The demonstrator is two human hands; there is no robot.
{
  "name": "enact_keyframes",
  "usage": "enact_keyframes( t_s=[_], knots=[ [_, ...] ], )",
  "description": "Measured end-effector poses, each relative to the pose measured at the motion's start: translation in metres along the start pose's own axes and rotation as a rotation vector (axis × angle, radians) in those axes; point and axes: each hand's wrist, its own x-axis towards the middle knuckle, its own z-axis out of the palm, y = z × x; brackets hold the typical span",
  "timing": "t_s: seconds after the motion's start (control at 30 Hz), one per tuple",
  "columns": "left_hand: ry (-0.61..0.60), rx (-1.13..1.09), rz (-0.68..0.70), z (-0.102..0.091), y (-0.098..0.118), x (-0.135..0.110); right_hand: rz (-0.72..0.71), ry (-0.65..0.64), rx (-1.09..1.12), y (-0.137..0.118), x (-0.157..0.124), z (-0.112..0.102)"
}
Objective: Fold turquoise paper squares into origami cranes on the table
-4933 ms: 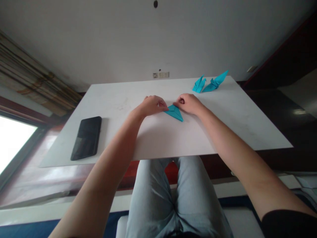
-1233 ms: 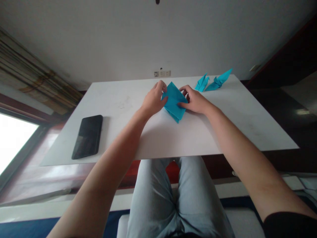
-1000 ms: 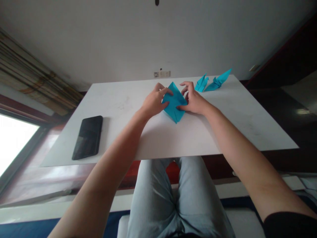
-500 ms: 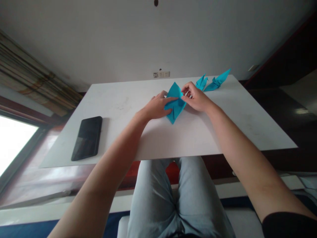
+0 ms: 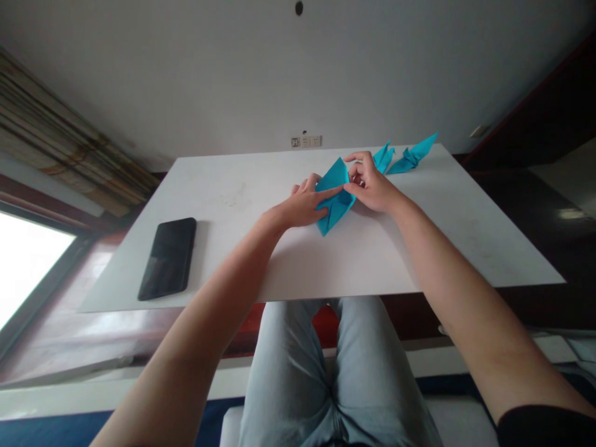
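A sheet of blue origami paper, folded into a diamond shape with a slit in its lower part, lies on the white table between my hands. My left hand holds its left side, the index finger stretched across the middle and the thumb lower down. With thumb and fingers pinched together, my right hand grips the paper's right edge. Just beyond that hand stand two folded blue paper cranes, a smaller crane partly hidden by the hand and a larger crane to its right.
A black phone-like device lies at the left of the white table. Behind the table's far edge rises a wall with sockets. A curtain and a bright window are on the left. My legs are under the near edge.
The paper has turned slightly clockwise, its top point now leaning right. My left index finger reaches closer to the right edge, near my right thumb. The whole view has shifted a little.
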Motion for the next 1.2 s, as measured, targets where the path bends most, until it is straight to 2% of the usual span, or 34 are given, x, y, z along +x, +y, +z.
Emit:
enact_keyframes(
  t_s=[0.17, 0.3, 0.5, 0.67, 0.8, 0.93, 1.07, 1.2],
  knots=[
    [-0.014, -0.016, 0.01, -0.002, 0.002, -0.002, 0.04, 0.015, 0.068, 0.002, 0.001, -0.005],
    [0.03, -0.023, -0.014, -0.002, 0.001, -0.002, 0.044, 0.031, 0.01, 0.01, 0.001, -0.011],
    [0.092, -0.016, -0.061, -0.003, -0.003, -0.002, 0.086, -0.062, -0.003, 0.019, 0.0, -0.015],
    [0.085, -0.023, -0.064, -0.004, -0.004, -0.002, 0.112, -0.122, 0.047, 0.015, -0.001, -0.011],
    [0.126, -0.071, -0.073, -0.003, -0.002, -0.001, 0.139, -0.126, 0.072, 0.014, 0.0, -0.008],
    [0.139, -0.087, -0.059, -0.002, -0.001, -0.001, 0.158, -0.109, 0.014, 0.011, -0.001, -0.005],
    [0.135, -0.035, -0.045, -0.001, -0.001, -0.002, 0.145, -0.152, -0.04, 0.005, -0.003, -0.002],
    [0.12, -0.025, -0.065, -0.002, -0.005, -0.003, 0.157, -0.162, -0.019, 0.0, -0.002, -0.006]
  ],
)
